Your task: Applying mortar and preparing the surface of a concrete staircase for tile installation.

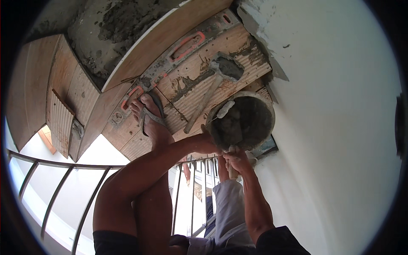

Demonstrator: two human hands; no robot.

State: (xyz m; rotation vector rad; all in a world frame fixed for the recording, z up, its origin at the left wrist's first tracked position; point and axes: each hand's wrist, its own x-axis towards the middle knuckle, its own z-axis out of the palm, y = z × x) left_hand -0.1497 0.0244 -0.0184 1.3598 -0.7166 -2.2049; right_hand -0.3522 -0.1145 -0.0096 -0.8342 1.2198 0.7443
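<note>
A round dark bucket (pixel 272 114), dirty with grey mortar, stands by the wall in front of me. My left hand (pixel 205 143) is closed on its near left rim, with part of the fingers hidden. Low over the near rim, my right hand (pixel 237 161) is closed round the handle of a trowel (pixel 233 135). The trowel's blade reaches down into the dark bucket, where its outline is hard to make out. On the far left rim sits the pale grip (pixel 225 109) of the bucket's wire handle.
Beyond the bucket lies a mallet (pixel 229 67) with a wooden handle. A long spirit level (pixel 187 46) with orange-edged openings rests on wood-look tiles (pixel 182 106), beside my sandalled foot (pixel 149 114). Wet mortar (pixel 123 25) covers the upper left. A railing (pixel 72 166) and white wall (pixel 335 127) flank me.
</note>
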